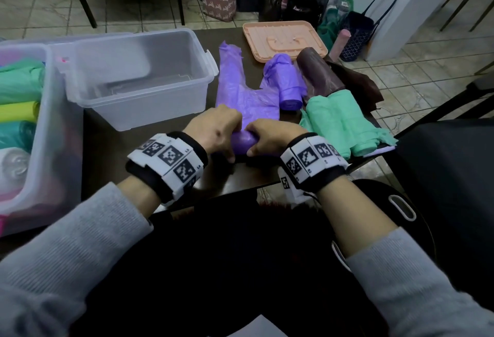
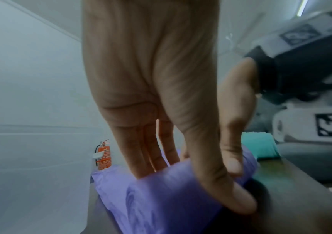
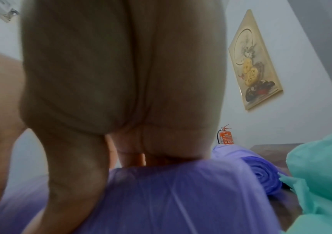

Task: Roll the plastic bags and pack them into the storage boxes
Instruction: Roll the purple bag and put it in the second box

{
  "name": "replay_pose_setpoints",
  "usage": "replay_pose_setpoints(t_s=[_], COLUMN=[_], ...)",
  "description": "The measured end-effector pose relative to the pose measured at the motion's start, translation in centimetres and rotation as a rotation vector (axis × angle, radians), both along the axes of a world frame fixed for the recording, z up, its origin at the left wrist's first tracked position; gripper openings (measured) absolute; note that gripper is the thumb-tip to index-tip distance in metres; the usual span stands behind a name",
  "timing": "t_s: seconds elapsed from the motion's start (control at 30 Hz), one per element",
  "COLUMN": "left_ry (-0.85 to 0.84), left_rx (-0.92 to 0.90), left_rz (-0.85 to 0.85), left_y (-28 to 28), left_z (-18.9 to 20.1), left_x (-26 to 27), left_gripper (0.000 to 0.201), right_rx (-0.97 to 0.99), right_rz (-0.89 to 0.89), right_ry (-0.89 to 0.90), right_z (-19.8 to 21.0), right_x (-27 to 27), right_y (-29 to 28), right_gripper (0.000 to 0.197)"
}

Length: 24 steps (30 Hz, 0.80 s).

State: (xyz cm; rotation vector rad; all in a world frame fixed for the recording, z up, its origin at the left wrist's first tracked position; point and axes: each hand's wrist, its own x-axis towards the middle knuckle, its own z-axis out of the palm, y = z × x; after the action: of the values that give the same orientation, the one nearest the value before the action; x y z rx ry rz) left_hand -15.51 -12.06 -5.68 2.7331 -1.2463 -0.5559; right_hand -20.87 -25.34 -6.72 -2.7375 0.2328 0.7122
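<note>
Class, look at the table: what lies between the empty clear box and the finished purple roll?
In the head view, the flat, unrolled part of the purple bag lies between the clear box and the purple roll.

Half-rolled purple bag (image 1: 242, 96) flat on the table (image 1: 112, 144), just right of an empty clear box (image 1: 139, 75).

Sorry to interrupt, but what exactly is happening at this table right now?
A person is rolling a purple plastic bag on the table. Both the left hand and right hand grip the rolled end nearest them; the rest lies flat. The clear storage box beside it holds no bags.
</note>
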Motion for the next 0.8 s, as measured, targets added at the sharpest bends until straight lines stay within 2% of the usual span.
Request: replay_pose_setpoints(t_s=[0.1,0.2,0.23,0.37,0.5,0.57,0.63,0.67,0.8], left_ry=[-0.115,-0.066,-0.036,0.081,0.181,0.238,0.262,0.248,0.176], left_rx=[0.063,0.118,0.129,0.163,0.278,0.310,0.274,0.226,0.072], left_rz=[-0.067,-0.038,-0.029,-0.017,-0.033,-0.040,-0.010,0.007,0.015], left_y=[-0.2,-0.6,-0.7,-0.6,-0.6,-0.6,-0.5,-0.4,0.0], left_z=[-0.3,0.3,0.5,0.7,1.2,1.1,1.0,1.1,1.0], left_x=[-0.4,-0.1,0.0,0.8,1.7,2.0,2.2,2.3,1.9], left_gripper=[0.064,0.061,0.060,0.053,0.031,0.042,0.065,0.068,0.045], right_rx=[0.027,0.091,0.086,-0.138,-0.322,-0.340,-0.316,-0.285,0.003], right_rz=[-0.018,-0.088,-0.096,-0.048,0.001,0.004,0.006,0.009,-0.090], right_ry=[0.012,-0.072,-0.124,-0.276,-0.330,-0.322,-0.289,-0.267,-0.164], right_z=[0.2,0.3,0.3,0.4,-0.7,-1.2,-1.4,-1.4,-0.6], right_x=[0.2,-0.4,-0.9,-2.8,-4.7,-4.8,-4.4,-4.0,-2.6], right_y=[-0.2,0.2,0.6,3.2,5.9,6.2,5.8,5.5,3.2], right_gripper=[0.045,0.063,0.063,0.045,0.039,0.037,0.037,0.038,0.057])
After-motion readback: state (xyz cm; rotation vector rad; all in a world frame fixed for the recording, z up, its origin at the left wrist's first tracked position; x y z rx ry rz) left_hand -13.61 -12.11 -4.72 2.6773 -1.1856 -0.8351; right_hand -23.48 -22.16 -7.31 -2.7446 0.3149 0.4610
